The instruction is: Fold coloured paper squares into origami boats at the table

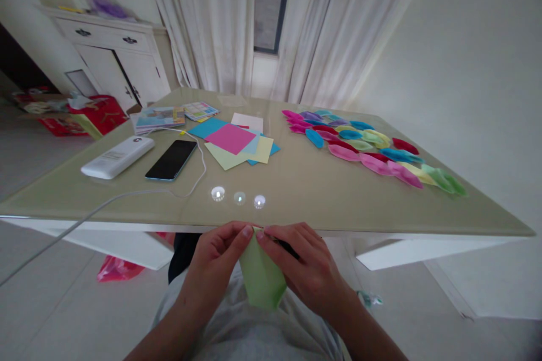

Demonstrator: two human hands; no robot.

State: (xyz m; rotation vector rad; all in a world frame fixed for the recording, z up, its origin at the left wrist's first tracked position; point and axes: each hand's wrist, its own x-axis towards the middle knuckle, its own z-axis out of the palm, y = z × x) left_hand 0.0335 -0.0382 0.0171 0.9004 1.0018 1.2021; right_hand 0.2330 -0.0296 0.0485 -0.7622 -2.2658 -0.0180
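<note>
Between my two hands is a light green sheet of folded paper [261, 273], held over my lap at the table's near edge. My left hand [222, 251] pinches its top end from the left, thumb on the upper face. From the right, my right hand [302, 262] grips the same top end with thumb and fingers. Something thin and dark shows under the right fingers, but I cannot make out what it is. The lower part of the paper hangs free, wider than the top. Some of my fingers are hidden behind it.
The table [237, 214] holds loose coloured paper squares [231, 138], a black phone [171, 160], a white power bank [118, 157] with a cable [144, 192], and booklets [158, 117]. Several folded paper pieces [351, 144] lie at the right. A white cabinet [110, 51] stands behind left.
</note>
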